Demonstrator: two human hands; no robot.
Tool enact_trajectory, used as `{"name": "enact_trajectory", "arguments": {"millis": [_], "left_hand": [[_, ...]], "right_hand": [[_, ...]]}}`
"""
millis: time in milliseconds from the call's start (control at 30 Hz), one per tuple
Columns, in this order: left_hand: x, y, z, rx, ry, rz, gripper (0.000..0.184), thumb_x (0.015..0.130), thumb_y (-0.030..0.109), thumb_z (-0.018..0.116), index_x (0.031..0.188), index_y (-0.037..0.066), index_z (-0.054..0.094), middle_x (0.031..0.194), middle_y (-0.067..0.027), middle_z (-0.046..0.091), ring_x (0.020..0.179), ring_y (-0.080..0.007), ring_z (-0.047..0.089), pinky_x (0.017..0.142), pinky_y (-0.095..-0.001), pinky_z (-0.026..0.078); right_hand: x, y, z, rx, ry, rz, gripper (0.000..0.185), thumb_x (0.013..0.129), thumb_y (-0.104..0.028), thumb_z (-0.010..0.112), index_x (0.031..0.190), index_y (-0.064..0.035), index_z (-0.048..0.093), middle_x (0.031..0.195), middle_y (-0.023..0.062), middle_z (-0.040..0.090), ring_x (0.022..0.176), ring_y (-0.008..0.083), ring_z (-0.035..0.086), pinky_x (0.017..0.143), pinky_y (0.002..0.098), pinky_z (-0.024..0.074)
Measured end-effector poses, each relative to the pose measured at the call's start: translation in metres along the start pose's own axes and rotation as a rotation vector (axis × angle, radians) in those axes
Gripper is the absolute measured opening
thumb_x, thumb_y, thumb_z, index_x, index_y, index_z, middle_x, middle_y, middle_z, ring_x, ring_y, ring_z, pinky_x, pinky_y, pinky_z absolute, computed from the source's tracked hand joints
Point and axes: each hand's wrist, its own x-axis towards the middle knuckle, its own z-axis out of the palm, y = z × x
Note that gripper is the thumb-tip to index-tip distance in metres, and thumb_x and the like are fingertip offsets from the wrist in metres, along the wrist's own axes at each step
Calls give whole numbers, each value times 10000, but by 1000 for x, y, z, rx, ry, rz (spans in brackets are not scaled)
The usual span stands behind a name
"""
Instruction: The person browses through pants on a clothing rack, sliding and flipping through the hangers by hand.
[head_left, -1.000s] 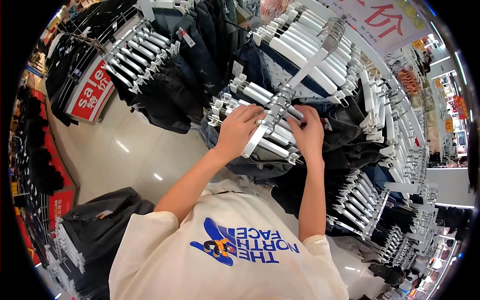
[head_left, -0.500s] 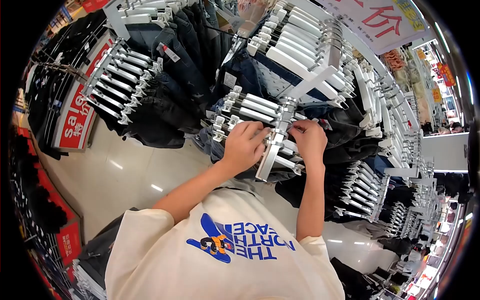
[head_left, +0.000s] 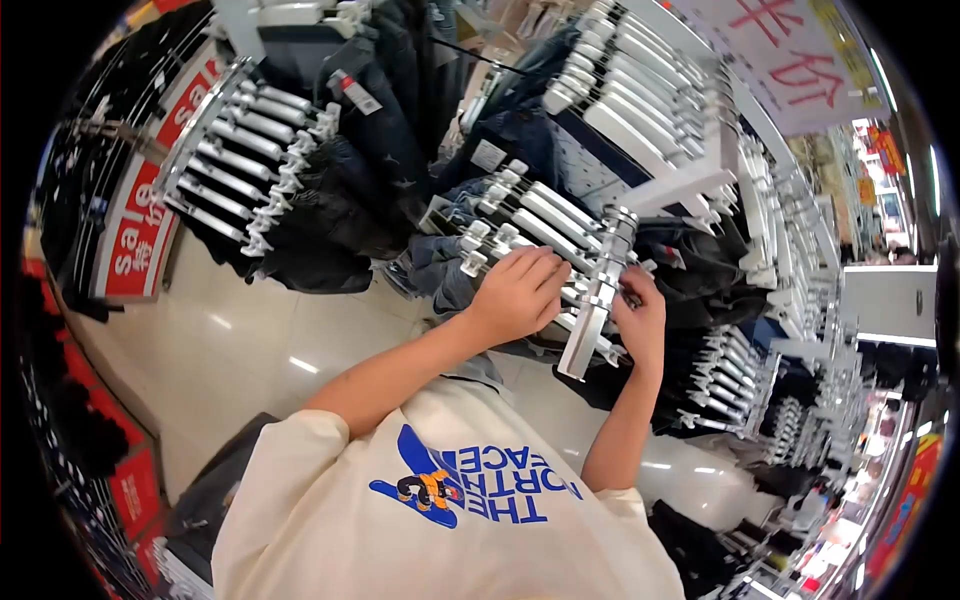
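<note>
White clip hangers holding denim jeans hang in a row on a silver rail arm in front of me. On the left side of this rail, my left hand is closed over a hanger, its fingers curled and close together. My right hand is at the rail's other side with bent fingers around a hanger's end; the rail hides part of its grip. Metal hanger hooks loop over the rail between the hands.
More white hangers with jeans fill the rack behind. At left, another arm carries hangers with dark trousers, beside a red sale sign. Further hangers stand to the right. Shiny tiled floor shows below.
The view has shifted, so the rail and hangers sit further right. My left hand lies a little farther from the rail; my right hand remains beside it.
</note>
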Motion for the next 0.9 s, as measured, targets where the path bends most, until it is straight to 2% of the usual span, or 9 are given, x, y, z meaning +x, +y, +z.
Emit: {"name": "enact_trajectory", "arguments": {"millis": [33,67,133,167,300,367,500,833,900], "left_hand": [[-25,23,-24,-57,-38,55,385,833,101,757,1210,26,747,1175,-118,706,1157,-339,709,986,-448,559],[-31,18,-22,-39,-27,43,385,833,101,757,1210,26,747,1175,-118,706,1157,-339,709,986,-448,559],[-38,8,-16,-89,0,32,350,838,103,775,1180,32,744,1186,-118,707,1137,-342,714,992,-456,557],[-36,31,-38,-166,-75,84,350,838,103,775,1180,32,744,1186,-118,707,1137,-342,714,992,-456,557],[-41,34,-38,-191,-38,66,251,843,160,838,1064,59,778,1156,-84,719,1049,-286,721,916,-413,543],[-43,38,-40,-189,-31,41,250,843,160,841,1063,57,780,1143,-83,722,1036,-285,722,909,-413,544],[-46,43,-44,-183,-12,27,245,846,154,845,1059,49,786,1123,-79,724,1008,-281,720,881,-404,545],[-36,22,-25,-158,15,48,249,845,146,837,1063,46,773,1137,-82,712,1014,-283,712,889,-410,538],[-38,25,-33,-159,-10,86,246,842,142,831,1058,48,764,1136,-84,708,1014,-288,710,896,-413,538]], "right_hand": [[-63,-17,-5,-75,0,-10,334,812,-64,820,1134,10,773,1332,183,718,1219,320,698,1043,406,541],[-61,-19,-4,-134,-50,-46,340,805,-70,828,1131,12,775,1322,178,723,1246,324,689,1054,404,534],[-56,-7,5,-24,-52,14,323,802,-59,815,1115,15,778,1330,179,720,1234,326,692,1051,404,535],[-102,-30,-3,-16,41,89,323,802,-59,815,1115,15,778,1330,179,720,1234,326,692,1051,404,535],[-101,-34,1,-99,86,115,300,794,-19,772,1092,12,791,1323,171,725,1225,325,695,1037,396,542],[-100,-33,9,-139,174,95,307,792,6,739,1093,7,798,1308,167,731,1227,328,696,1037,397,541],[-101,-29,11,-150,178,64,316,800,35,715,1103,3,800,1310,170,732,1229,336,695,1053,404,536],[-72,-18,14,-160,186,54,306,801,28,727,1097,4,800,1325,171,730,1237,336,692,1066,406,529],[-88,-32,10,-151,118,61,341,792,12,761,1131,1,793,1331,167,730,1240,339,684,1070,416,525]]}}
